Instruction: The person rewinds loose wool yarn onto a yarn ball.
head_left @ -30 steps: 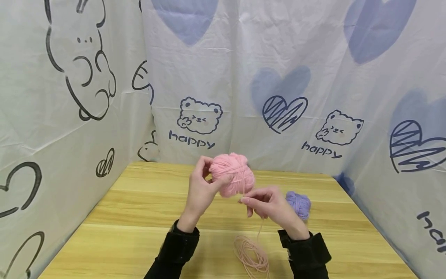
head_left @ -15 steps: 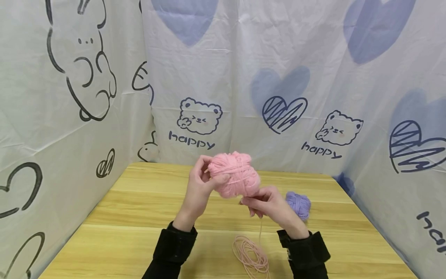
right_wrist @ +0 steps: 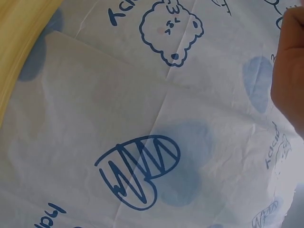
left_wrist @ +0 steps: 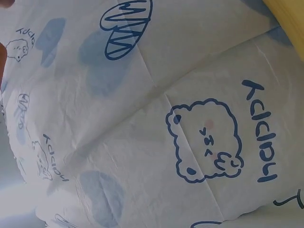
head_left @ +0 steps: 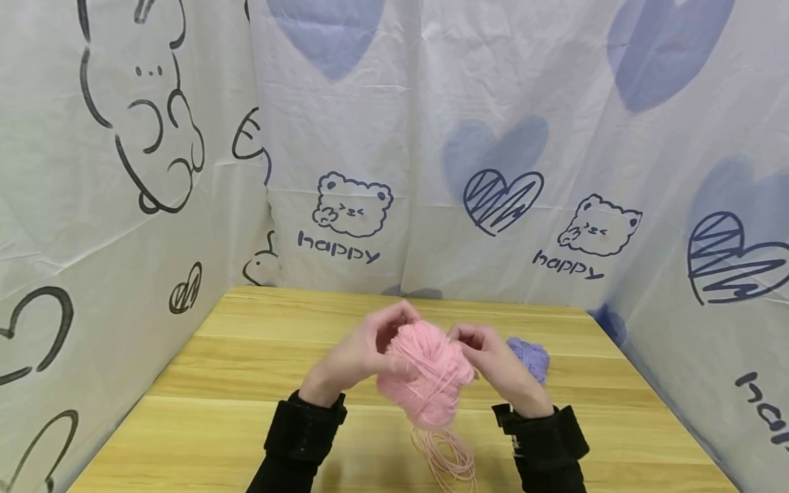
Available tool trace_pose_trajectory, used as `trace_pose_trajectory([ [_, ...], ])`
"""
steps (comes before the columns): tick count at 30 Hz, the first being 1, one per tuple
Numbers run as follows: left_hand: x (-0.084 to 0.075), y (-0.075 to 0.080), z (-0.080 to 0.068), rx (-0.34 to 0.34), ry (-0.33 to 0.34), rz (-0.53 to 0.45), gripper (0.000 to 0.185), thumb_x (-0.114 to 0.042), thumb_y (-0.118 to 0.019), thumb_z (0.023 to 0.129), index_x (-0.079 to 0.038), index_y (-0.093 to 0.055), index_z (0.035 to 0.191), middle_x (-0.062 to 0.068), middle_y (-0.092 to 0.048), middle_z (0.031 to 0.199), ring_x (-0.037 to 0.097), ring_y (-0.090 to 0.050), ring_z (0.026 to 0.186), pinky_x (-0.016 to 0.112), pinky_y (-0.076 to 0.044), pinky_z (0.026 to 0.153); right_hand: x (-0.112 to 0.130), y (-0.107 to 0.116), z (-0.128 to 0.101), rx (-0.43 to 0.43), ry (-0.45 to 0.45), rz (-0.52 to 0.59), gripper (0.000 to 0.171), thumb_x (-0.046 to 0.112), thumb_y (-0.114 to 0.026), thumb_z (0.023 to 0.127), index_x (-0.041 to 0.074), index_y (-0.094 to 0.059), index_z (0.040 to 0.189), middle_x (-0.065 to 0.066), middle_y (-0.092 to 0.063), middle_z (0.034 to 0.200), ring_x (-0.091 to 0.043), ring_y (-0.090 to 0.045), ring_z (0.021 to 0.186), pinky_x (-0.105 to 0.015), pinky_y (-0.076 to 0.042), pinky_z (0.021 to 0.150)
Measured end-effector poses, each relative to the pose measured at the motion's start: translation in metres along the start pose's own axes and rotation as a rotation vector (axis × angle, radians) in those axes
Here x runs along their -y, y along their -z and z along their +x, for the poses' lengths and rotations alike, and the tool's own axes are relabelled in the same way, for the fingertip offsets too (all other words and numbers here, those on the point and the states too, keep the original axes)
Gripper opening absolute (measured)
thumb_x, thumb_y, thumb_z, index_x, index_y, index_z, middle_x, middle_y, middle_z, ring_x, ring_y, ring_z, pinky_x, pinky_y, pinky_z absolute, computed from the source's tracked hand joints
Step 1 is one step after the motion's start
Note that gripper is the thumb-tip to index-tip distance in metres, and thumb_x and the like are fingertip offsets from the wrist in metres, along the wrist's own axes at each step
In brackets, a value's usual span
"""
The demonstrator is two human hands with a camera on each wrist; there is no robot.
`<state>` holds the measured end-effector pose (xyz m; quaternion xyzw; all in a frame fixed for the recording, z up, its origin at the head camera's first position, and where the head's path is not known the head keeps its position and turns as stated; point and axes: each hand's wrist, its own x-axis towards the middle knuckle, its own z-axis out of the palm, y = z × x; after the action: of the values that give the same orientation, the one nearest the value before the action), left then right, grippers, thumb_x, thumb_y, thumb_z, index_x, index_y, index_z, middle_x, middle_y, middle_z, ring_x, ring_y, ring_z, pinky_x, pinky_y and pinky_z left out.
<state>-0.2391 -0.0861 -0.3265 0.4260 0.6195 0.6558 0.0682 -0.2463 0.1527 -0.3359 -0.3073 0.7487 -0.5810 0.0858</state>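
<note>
In the head view my left hand [head_left: 360,349] grips a ball of pink yarn [head_left: 425,376] from its left side, thumb across the front and fingers behind. The ball is held tilted above the table. At the ball's upper right edge, my right hand [head_left: 493,359] has its fingers curled, thumb and forefinger pinching a yarn strand that is mostly hidden there. Below the ball, a loose coil of pink yarn [head_left: 448,460] lies on the table. The right wrist view catches only part of the right hand [right_wrist: 289,71]; neither wrist view includes the ball.
Behind the right hand lies a smaller ball of purple yarn [head_left: 535,359], partly covered by it. The wooden table [head_left: 246,411] is enclosed at the back and sides by white printed cloth [head_left: 425,137].
The left hand has lowered the pink yarn ball toward me and turned it, so its long side now slants downward. The right hand's fingers have risen to the ball's upper right edge.
</note>
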Motion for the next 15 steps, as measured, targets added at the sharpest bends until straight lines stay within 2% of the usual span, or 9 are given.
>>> trace_pose_trajectory([
  [3, 0.0026, -0.0003, -0.0002, 0.026, 0.030, 0.080, 0.040, -0.003, -0.067, 0.070, -0.002, -0.052, 0.107, 0.005, -0.060, 0.098, 0.012, -0.058, 0.085, 0.027, -0.057, 0.071, -0.0011, -0.0007, 0.0010, -0.043, 0.014, 0.019, 0.020, 0.019, -0.052, 0.099, 0.005, -0.055, 0.085, 0.006, -0.049, 0.068, -0.004, -0.041, 0.053, -0.024, -0.033, 0.042],
  [6, 0.0047, -0.0006, -0.0002, -0.006, 0.076, 0.186, 0.038, -0.005, -0.067, 0.069, -0.009, -0.055, 0.105, 0.005, -0.060, 0.097, 0.014, -0.058, 0.087, 0.029, -0.056, 0.072, -0.0017, -0.0010, 0.0008, -0.094, 0.042, 0.033, 0.019, 0.019, -0.053, 0.099, 0.005, -0.058, 0.087, 0.005, -0.046, 0.065, -0.007, -0.037, 0.051, -0.032, -0.028, 0.042],
  [10, 0.0068, -0.0013, 0.0016, -0.113, 0.107, 0.312, 0.035, -0.008, -0.069, 0.071, -0.014, -0.054, 0.102, 0.004, -0.058, 0.095, 0.017, -0.055, 0.087, 0.028, -0.054, 0.069, -0.0001, -0.0016, -0.0002, -0.145, 0.071, 0.030, 0.017, 0.017, -0.054, 0.098, 0.002, -0.062, 0.097, 0.005, -0.046, 0.063, -0.009, -0.036, 0.050, -0.035, -0.027, 0.042],
  [15, 0.0076, -0.0026, 0.0057, -0.294, 0.114, 0.416, 0.035, -0.013, -0.078, 0.073, -0.013, -0.052, 0.098, 0.003, -0.057, 0.091, 0.017, -0.054, 0.081, 0.024, -0.051, 0.062, 0.0040, -0.0038, -0.0006, -0.175, 0.102, 0.009, 0.021, 0.015, -0.056, 0.097, -0.005, -0.062, 0.103, 0.005, -0.045, 0.061, -0.012, -0.035, 0.049, -0.034, -0.029, 0.042],
])
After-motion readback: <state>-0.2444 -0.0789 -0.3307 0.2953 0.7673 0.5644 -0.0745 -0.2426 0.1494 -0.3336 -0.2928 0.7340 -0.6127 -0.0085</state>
